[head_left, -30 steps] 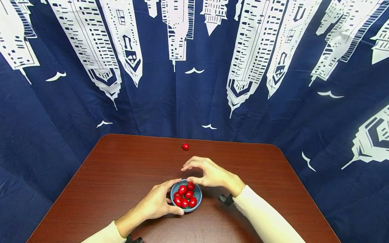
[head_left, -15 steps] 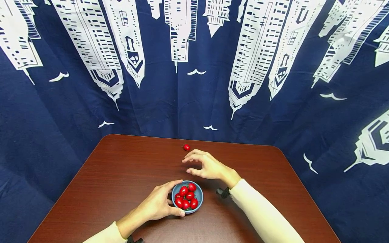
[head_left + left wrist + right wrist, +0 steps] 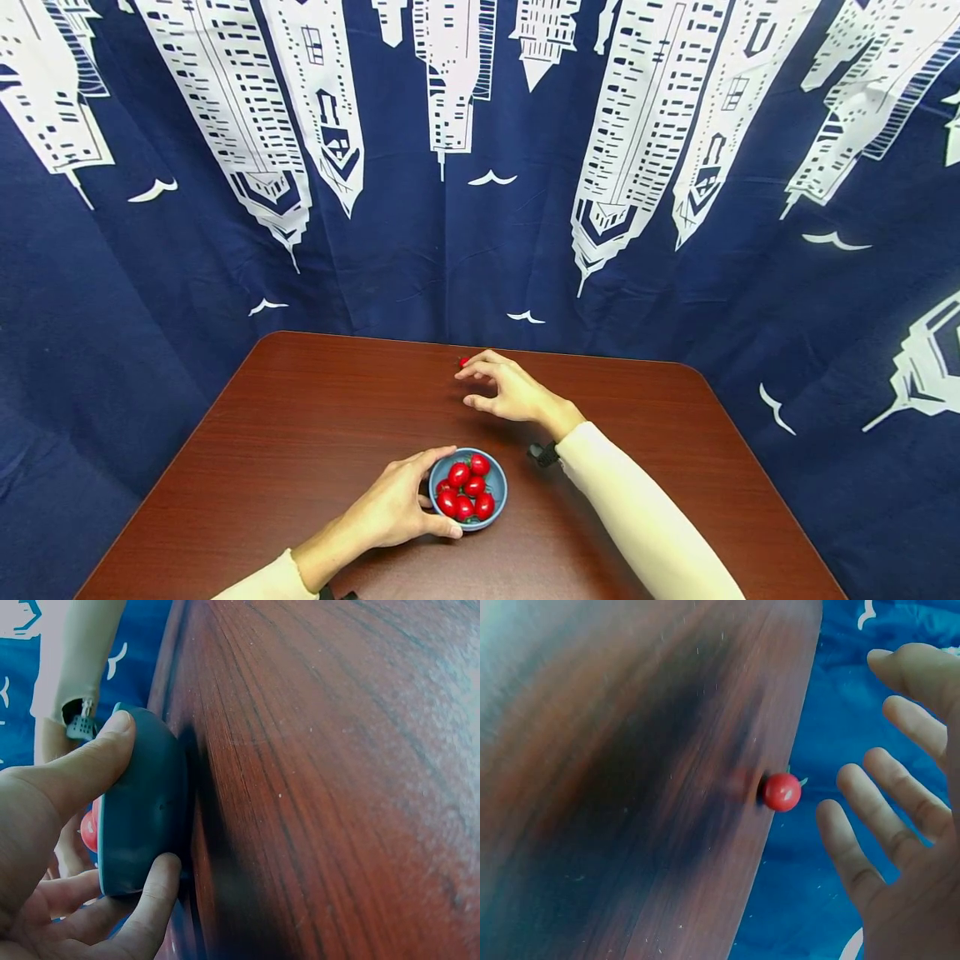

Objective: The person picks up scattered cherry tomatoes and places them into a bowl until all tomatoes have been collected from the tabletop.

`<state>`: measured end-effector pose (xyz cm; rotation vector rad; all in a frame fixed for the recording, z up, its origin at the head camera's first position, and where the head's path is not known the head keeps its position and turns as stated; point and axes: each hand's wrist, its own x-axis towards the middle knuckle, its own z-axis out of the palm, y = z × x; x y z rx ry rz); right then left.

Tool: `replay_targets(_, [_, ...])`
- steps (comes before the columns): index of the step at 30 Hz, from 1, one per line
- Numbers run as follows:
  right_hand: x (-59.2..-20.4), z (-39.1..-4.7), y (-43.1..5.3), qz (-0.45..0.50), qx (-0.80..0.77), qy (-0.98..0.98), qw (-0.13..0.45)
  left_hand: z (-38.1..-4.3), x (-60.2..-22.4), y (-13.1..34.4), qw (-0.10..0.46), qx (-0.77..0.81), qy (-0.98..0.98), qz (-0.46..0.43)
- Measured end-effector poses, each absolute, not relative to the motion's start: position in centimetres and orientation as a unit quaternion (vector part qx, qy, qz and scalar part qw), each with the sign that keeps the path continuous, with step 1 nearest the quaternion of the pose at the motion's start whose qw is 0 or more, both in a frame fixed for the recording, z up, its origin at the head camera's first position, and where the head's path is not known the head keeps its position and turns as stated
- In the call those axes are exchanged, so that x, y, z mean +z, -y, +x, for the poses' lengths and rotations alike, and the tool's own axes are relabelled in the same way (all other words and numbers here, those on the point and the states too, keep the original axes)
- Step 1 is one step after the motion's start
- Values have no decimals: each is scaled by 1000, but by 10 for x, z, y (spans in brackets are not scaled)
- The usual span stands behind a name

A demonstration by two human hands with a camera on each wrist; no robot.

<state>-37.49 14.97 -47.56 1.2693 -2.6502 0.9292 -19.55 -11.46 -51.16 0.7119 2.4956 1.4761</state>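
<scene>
My left hand point(image 3: 396, 507) grips a small blue bowl point(image 3: 497, 478) from its left side, thumb at the near rim and fingers around the far side. Several red cherry tomatoes point(image 3: 459, 475) lie inside it. In the left wrist view the bowl's outer wall point(image 3: 146, 802) shows between thumb and fingers, close above the tabletop; whether it touches is unclear. Toward the table's far edge, my right hand point(image 3: 516, 393) hovers with fingers spread and nothing in them. Just beyond its fingertips sits a single cherry tomato point(image 3: 781, 793) with a green stem, partly hidden by the fingers in the head view.
The brown wooden table point(image 3: 337, 400) has rounded far corners. Directly behind it hangs a dark blue curtain point(image 3: 390, 258) printed with white buildings and birds. A dark wrist device point(image 3: 543, 454) sits at the right sleeve.
My right hand has moved away from the bowl, forward to the single tomato near the far edge. The left hand keeps its hold on the bowl. The view has shifted slightly.
</scene>
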Motion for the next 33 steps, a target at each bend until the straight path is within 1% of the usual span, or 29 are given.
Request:
replay_targets(9, [-484, -401, -147, 379, 290, 877, 52, -194, -511, 113, 74, 476, -845, 233])
replay_targets(14, [-486, -412, -145, 354, 287, 889, 39, -195, -510, 111, 73, 467, -849, 234])
replay_targets(19, [-489, -418, -138, 338, 247, 907, 36, -195, -510, 112, 72, 468, -849, 236])
replay_targets(26, [-493, -426, -130, 344, 222, 912, 28, -195, -513, 114, 74, 481, -841, 235])
replay_targets(27, [-503, -436, -134, 354, 225, 907, 34, -195, -513, 114, 75, 485, -838, 236])
replay_targets(29, [-511, -446, -136, 360, 225, 905, 35, -196, -514, 114, 77, 490, -835, 237])
replay_targets(33, [-547, -480, -142, 363, 226, 903, 52, -196, -514, 115, 79, 491, -835, 237])
